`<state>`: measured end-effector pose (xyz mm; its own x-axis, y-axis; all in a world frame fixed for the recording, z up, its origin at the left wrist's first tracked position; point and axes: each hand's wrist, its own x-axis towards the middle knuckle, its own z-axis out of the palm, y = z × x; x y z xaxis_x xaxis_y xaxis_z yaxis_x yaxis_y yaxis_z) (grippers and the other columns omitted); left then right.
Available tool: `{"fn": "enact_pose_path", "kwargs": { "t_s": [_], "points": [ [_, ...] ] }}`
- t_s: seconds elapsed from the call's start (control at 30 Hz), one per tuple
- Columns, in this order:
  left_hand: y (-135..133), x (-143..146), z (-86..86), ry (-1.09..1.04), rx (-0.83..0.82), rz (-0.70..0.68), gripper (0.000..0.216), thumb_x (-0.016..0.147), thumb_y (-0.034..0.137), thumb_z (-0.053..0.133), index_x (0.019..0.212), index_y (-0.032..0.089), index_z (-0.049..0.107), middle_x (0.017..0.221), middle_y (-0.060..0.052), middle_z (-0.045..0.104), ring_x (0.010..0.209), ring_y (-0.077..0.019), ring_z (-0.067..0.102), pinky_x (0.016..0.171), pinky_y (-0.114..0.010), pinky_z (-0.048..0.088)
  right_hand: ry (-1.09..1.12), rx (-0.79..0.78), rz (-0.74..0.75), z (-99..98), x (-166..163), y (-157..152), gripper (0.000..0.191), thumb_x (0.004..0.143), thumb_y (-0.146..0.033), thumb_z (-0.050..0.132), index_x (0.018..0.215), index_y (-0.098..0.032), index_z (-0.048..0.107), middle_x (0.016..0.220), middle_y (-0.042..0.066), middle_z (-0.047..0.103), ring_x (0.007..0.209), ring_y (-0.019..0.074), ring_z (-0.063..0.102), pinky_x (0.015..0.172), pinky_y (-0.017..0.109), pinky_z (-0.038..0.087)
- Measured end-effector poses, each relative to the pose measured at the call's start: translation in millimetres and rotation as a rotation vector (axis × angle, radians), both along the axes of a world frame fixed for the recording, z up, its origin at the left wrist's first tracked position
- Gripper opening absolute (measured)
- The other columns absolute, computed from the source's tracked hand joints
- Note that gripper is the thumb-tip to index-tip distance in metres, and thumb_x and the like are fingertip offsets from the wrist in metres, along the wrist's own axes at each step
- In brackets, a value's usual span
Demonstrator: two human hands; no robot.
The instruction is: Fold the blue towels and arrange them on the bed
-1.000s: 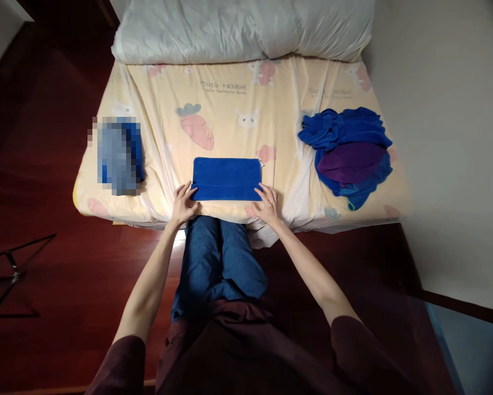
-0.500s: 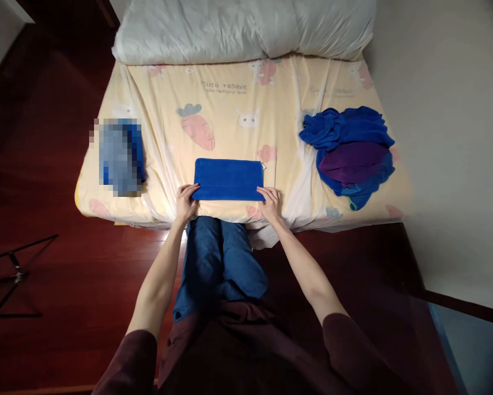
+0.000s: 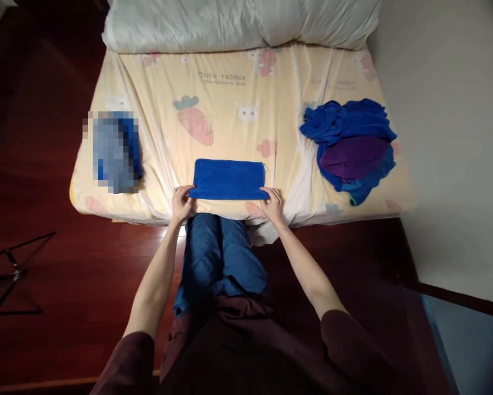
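My left hand (image 3: pixel 183 203) pinches the near left corner of a blue cloth (image 3: pixel 228 179), and my right hand (image 3: pixel 272 204) pinches its near right corner, fingers and thumb closed on the fabric in each. Holding one corner per hand probably keeps the near edge straight and level between them. The cloth lies in a flat, neat rectangle near the bed's (image 3: pixel 230 126) near edge, right in front of my legs, likely because both arms reach evenly there. A small white tag (image 3: pixel 266 168) sticks out at its far right corner.

To the right, well apart, sits a crumpled pile (image 3: pixel 351 123) of blue and purple cloths, perhaps set aside to leave working room. To the left is a blurred bundle (image 3: pixel 117 152) with blue at its edges; I cannot tell what it is. A pale quilt (image 3: pixel 238 24) lies across the far side.
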<state>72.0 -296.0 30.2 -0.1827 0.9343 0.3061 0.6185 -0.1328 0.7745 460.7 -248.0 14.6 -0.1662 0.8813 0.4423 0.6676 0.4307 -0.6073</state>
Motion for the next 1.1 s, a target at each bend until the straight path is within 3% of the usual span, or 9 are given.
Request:
{"fn": "enact_pose_path", "kwargs": {
  "t_s": [0.17,0.27,0.33,0.43,0.8,1.1],
  "points": [
    [0.6,-1.4,-3.8,-0.037,-0.007,-0.01,0.04,0.098,0.053,0.06,0.114,0.021,0.078,0.113,-0.011,0.077,0.115,-0.0301,0.062,0.106,-0.047,0.048,0.037,-0.024,-0.007,-2.4,1.0,0.3,0.033,0.091,-0.015,0.055,0.12,-0.021,0.072,0.117,0.012,0.075,0.115,0.0291,0.067,0.102,0.047,0.058],
    [2.8,-0.8,-8.3,-0.16,-0.064,0.084,0.041,0.093,0.059,0.066,0.105,0.02,0.075,0.102,-0.011,0.074,0.106,-0.0286,0.064,0.098,-0.043,0.052,0.158,-0.079,-0.085,-10.3,0.4,3.1,0.018,0.096,-0.032,0.06,0.106,-0.021,0.071,0.1,0.011,0.071,0.097,0.027,0.066,0.088,0.042,0.059],
    [4.2,0.3,-10.6,-0.292,-0.089,0.125,0.044,0.089,0.061,0.07,0.106,0.021,0.071,0.094,-0.008,0.07,0.093,-0.0241,0.066,0.088,-0.039,0.054,0.282,-0.14,-0.134,-15.9,-1.3,5.1,0.028,0.098,-0.047,0.061,0.106,-0.02,0.068,0.089,0.007,0.065,0.082,0.0227,0.062,0.076,0.037,0.057],
    [5.1,2.3,-11.1,-0.428,-0.087,0.097,0.044,0.087,0.058,0.073,0.11,0.022,0.064,0.081,-0.001,0.064,0.076,-0.0175,0.063,0.076,-0.031,0.052,0.399,-0.197,-0.146,-20.7,-4.1,6.4,0.044,0.098,-0.057,0.061,0.121,-0.02,0.062,0.08,0.001,0.057,0.071,0.0182,0.056,0.069,0.033,0.053],
    [4.6,4.8,-8.0,-0.459,-0.027,0.104,0.031,0.083,0.043,0.077,0.099,0.022,0.06,0.069,0.003,0.06,0.064,-0.0143,0.059,0.065,-0.026,0.047,0.422,-0.142,-0.147,-21.3,-4.1,4.9,0.035,0.096,-0.051,0.067,0.114,-0.022,0.057,0.076,-0.002,0.054,0.065,0.0155,0.05,0.065,0.031,0.047],
    [3.0,6.1,-3.5,-0.437,-0.052,0.1,0.038,0.084,0.052,0.076,0.102,0.023,0.058,0.07,0.003,0.059,0.065,-0.0149,0.059,0.068,-0.028,0.05,0.379,-0.155,-0.171,-16.5,-6.1,4.4,0.04,0.095,-0.052,0.064,0.117,-0.021,0.055,0.082,0.001,0.057,0.07,0.0179,0.053,0.072,0.034,0.052]
  ]
}}
